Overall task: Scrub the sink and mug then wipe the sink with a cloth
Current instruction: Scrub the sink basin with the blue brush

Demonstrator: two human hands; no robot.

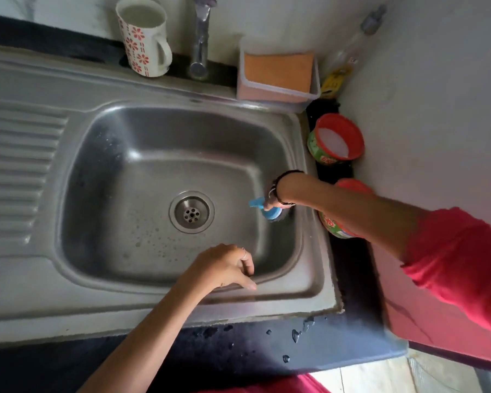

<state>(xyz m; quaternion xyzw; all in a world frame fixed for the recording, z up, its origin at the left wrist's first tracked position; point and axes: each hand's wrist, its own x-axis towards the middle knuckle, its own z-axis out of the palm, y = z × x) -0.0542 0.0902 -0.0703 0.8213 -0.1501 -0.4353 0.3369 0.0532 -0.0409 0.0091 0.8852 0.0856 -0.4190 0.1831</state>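
A steel sink (77,177) fills the middle of the view, its drain (192,212) at the centre of the basin. My right hand (275,198) grips a blue scrub brush (268,209) against the basin's right wall; the fingers are mostly hidden behind the wrist. My left hand (224,266) rests on the sink's front rim with fingers loosely curled and holds nothing. A white mug (142,38) with red flowers stands upright on the ledge behind the sink, left of the tap (200,38). An orange cloth (278,70) lies in a pale tray (267,93) at the back right.
Right of the sink stand an open red and green tub of white cleaner (335,140) and a second tub (338,225) partly under my right arm. A bottle (349,55) stands in the corner. The ribbed drainboard (17,165) lies left. Water drops (295,334) dot the dark counter's front.
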